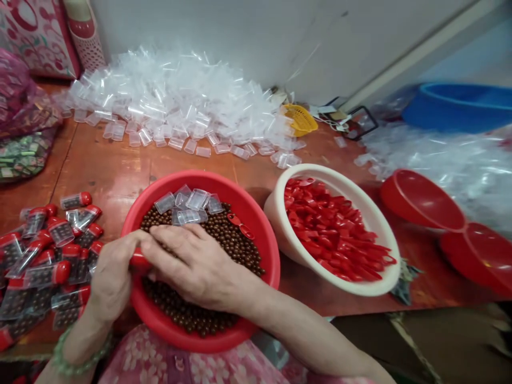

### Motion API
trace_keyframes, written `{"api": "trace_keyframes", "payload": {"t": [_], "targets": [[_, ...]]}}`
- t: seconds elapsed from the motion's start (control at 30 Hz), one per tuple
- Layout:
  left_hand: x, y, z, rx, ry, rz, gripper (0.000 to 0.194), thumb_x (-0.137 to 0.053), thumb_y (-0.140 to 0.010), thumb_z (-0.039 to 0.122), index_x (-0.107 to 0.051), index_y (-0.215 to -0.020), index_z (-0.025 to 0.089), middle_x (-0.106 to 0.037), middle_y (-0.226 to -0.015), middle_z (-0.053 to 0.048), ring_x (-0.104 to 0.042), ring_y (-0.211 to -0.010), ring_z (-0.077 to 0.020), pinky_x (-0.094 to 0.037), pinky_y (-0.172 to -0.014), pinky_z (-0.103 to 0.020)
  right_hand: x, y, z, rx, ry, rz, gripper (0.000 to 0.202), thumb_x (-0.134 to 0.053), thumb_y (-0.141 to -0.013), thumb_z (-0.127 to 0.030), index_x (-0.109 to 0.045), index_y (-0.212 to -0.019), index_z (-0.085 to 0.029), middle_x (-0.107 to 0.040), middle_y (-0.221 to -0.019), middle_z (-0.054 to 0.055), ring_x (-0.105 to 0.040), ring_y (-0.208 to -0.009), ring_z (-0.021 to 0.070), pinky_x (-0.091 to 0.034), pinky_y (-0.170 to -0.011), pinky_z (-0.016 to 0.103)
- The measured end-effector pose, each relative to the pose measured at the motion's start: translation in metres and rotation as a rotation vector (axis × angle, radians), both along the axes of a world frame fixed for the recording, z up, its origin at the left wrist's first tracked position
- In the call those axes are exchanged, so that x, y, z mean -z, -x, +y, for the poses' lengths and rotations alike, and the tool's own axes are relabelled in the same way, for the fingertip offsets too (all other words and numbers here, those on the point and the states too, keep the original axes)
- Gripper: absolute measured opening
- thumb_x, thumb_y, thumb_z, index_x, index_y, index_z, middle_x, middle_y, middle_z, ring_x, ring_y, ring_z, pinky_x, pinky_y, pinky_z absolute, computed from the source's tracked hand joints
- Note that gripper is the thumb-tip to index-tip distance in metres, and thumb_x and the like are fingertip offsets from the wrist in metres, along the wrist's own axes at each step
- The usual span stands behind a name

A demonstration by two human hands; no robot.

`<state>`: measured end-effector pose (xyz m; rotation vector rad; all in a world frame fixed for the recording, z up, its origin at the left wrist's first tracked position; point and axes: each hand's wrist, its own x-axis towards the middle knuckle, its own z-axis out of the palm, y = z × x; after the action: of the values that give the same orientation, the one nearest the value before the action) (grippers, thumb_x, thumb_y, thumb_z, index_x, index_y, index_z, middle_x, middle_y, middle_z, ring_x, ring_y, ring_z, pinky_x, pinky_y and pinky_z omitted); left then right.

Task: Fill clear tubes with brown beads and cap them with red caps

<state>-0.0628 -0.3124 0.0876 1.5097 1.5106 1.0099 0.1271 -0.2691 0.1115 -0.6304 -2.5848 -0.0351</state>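
Note:
My left hand (112, 272) is closed around a small container, most of it hidden in the fingers; its red cap (140, 261) shows at the bowl's left rim. My right hand (196, 266) reaches across from the right, its fingertips gripping at the same cap. Both are over a red bowl (273, 266) holding many small shiny brown balls (240, 250). On the balls lie several clear plastic containers (198, 199) and loose red caps (240, 226). To the left of my left hand is a pile of filled, red-capped containers (60, 232).
A cream bowl (276, 205) full of red caps (332, 229) stands to the right. Clear containers (176, 96) are heaped along the wall, with a yellow basket (300, 120) beside them. Two red bowls (422, 197) and a blue tub (460, 106) are at right.

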Motion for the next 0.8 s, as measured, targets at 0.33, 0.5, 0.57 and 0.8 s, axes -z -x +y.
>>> {"api": "trace_keyframes", "payload": {"t": [0.33,0.5,0.57,0.8], "targets": [[-0.002,0.093,0.009,-0.439,-0.117,1.022,0.026,-0.04,-0.091,0.031,-0.063,-0.084,0.02,-0.059,-0.069,-0.003,-0.061,-0.084,-0.0257,-0.029,-0.062,-0.032,0.04,-0.059,0.045,0.4,0.458,-0.172,0.015,-0.057,-0.091,-0.022,-0.063,-0.103,-0.016,-0.067,-0.096,0.01,-0.063,-0.092,0.024,-0.053,-0.082,0.038],[0.011,0.1,0.013,-0.272,-0.169,0.915,0.021,-0.044,-0.09,0.027,-0.06,-0.101,0.02,-0.066,-0.096,-0.001,-0.055,-0.117,-0.0308,-0.039,-0.078,-0.037,0.037,-0.033,0.05,0.405,0.443,-0.33,0.035,-0.059,-0.089,-0.024,-0.058,-0.123,-0.016,-0.06,-0.102,0.012,-0.062,-0.087,0.0242,-0.053,-0.074,0.038],[0.011,0.092,0.012,-0.253,-0.211,0.83,0.023,-0.048,-0.089,0.025,-0.059,-0.109,0.021,-0.066,-0.108,-0.002,-0.055,-0.12,-0.0303,-0.041,-0.089,-0.041,0.037,-0.028,0.056,0.392,0.496,-0.371,0.034,-0.059,-0.089,-0.024,-0.058,-0.122,-0.017,-0.057,-0.104,0.012,-0.062,-0.082,0.0226,-0.053,-0.068,0.036],[-0.007,0.012,0.018,0.11,-0.325,0.461,0.026,-0.055,-0.091,0.026,-0.057,-0.115,0.017,-0.068,-0.112,-0.009,-0.062,-0.104,-0.0215,-0.048,-0.095,-0.036,0.037,-0.029,0.057,0.17,0.508,-0.124,0.026,-0.066,-0.084,-0.025,-0.056,-0.105,-0.013,-0.06,-0.11,0.016,-0.058,-0.105,0.0292,-0.05,-0.089,0.048]]}}
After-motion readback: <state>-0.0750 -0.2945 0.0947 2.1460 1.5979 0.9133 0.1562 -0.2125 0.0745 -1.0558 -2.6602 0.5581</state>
